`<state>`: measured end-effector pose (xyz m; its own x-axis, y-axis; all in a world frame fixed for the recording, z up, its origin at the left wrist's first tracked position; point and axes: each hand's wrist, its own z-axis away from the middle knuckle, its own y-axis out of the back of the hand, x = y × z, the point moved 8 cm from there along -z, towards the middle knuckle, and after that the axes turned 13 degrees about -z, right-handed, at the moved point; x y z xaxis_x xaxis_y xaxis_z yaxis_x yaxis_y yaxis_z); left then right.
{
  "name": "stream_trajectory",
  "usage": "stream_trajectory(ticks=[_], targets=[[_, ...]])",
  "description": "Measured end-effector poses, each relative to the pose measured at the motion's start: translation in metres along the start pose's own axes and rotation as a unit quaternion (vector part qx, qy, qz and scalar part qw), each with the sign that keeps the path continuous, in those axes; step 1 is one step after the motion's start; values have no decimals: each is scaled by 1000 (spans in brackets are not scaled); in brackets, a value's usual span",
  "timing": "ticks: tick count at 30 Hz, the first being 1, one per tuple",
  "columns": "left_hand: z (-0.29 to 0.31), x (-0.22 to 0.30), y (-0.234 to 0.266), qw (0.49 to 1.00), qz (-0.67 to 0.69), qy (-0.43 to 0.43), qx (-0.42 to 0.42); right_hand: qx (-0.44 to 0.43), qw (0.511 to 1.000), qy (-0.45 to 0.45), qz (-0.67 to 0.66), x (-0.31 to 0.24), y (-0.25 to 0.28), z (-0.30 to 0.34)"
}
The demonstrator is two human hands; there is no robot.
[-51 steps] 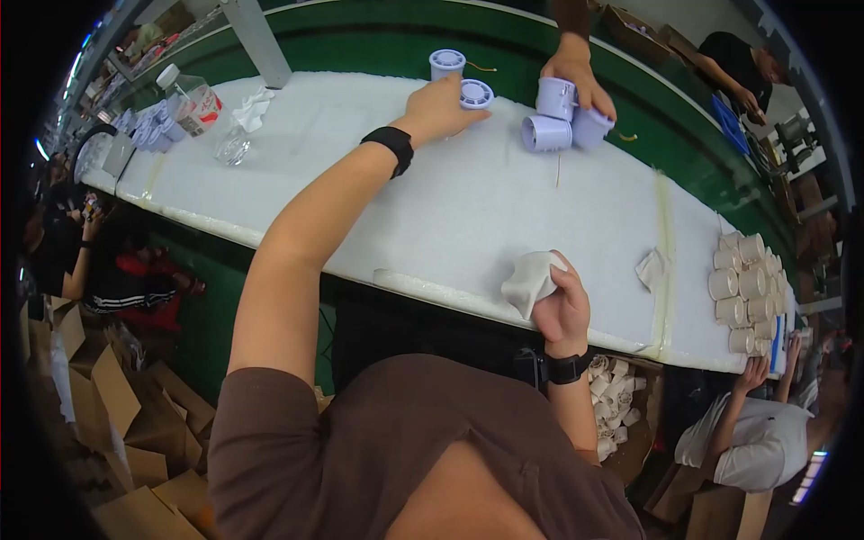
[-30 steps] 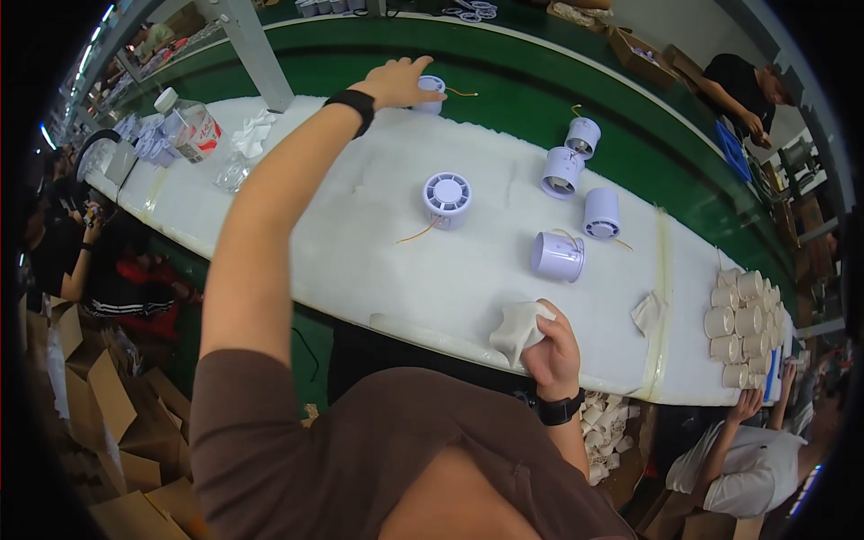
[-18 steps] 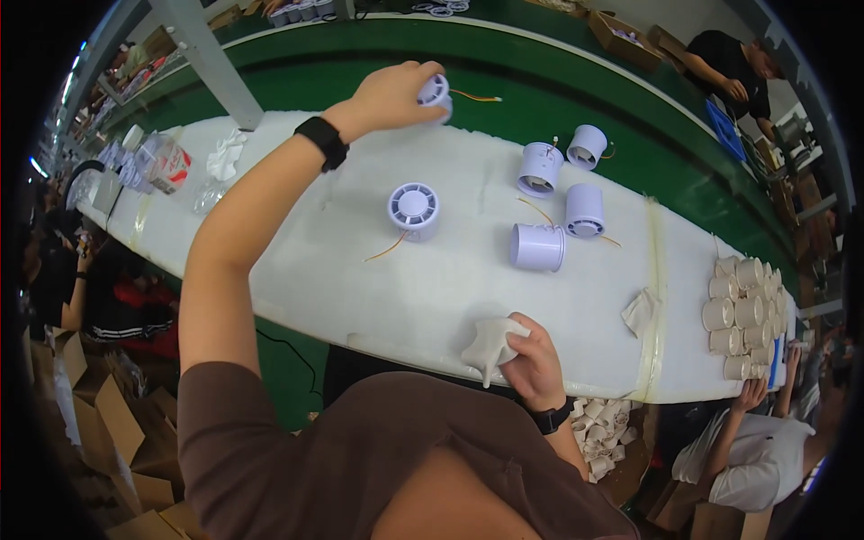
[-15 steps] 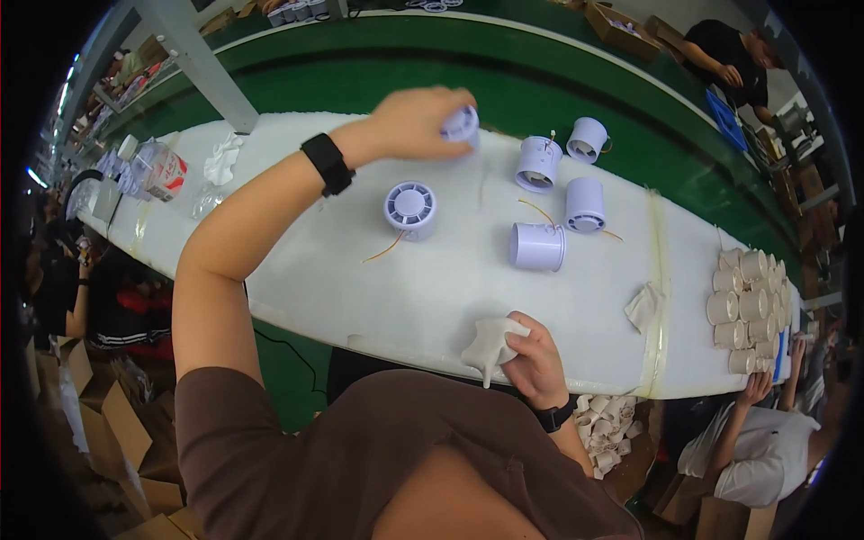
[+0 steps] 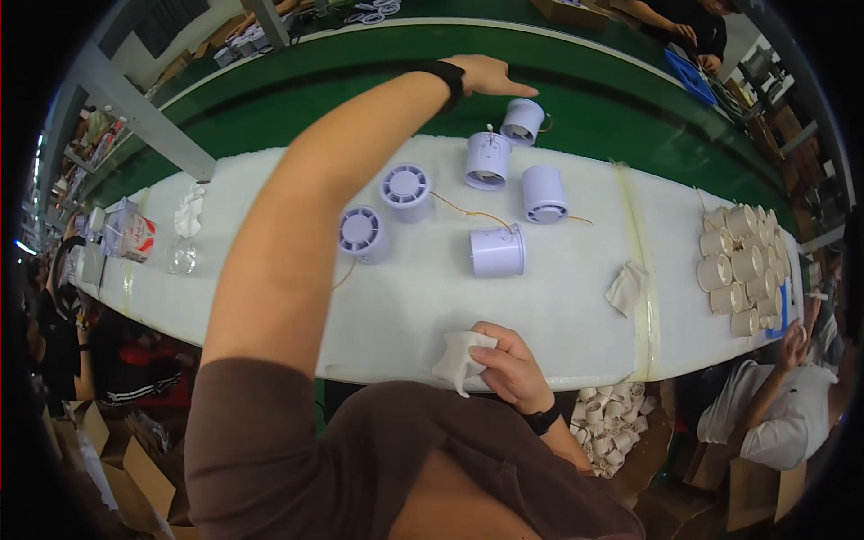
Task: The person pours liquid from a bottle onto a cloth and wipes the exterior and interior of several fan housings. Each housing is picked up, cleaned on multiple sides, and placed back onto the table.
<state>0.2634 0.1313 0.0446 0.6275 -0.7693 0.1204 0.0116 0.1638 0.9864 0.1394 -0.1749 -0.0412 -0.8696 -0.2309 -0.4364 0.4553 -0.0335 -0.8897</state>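
My left hand (image 5: 486, 76) is stretched over the far edge of the table, empty, its fingers reaching just above a pale purple fan housing (image 5: 522, 123) that stands farthest back. It is unclear whether the fingertips touch it. Close to my body, my right hand (image 5: 515, 367) grips a crumpled white cloth (image 5: 461, 358). Two upright fans, one fan (image 5: 405, 191) slightly behind the other fan (image 5: 362, 231), show their vaned tops beside my left forearm. To the right are a tilted housing (image 5: 487, 160), another housing (image 5: 544, 193), and a housing lying on its side (image 5: 497, 251) with a thin wire.
A white padded table (image 5: 576, 324) carries a loose cloth (image 5: 627, 288) and stacked cream cups (image 5: 745, 263) at right. A green belt (image 5: 360, 99) runs behind. Bottles (image 5: 135, 232) stand at left, near a metal post (image 5: 148, 117). Below is a box of white parts (image 5: 614, 427); co-workers are nearby.
My left hand has let go of a fan, which now stands by the other upright one, and has reached farther back and right. The right hand still holds the cloth. The view has shifted.
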Motion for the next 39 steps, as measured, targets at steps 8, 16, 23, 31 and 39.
stream_trajectory(ticks=[8,16,23,31,39], targets=[[-21,8,-53,979,133,-18,-154,-1,1000,6,15,3,0,-3],[124,-62,46,989,-54,-49,127,7,1000,11,10,-2,4,0],[210,-115,-11,996,-86,11,-18,-1,999,8,31,0,-1,-2],[92,-25,9,983,160,51,-75,-8,1000,23,18,-1,-2,-2],[61,18,-63,967,29,-38,-250,-3,1000,18,4,2,2,0]])
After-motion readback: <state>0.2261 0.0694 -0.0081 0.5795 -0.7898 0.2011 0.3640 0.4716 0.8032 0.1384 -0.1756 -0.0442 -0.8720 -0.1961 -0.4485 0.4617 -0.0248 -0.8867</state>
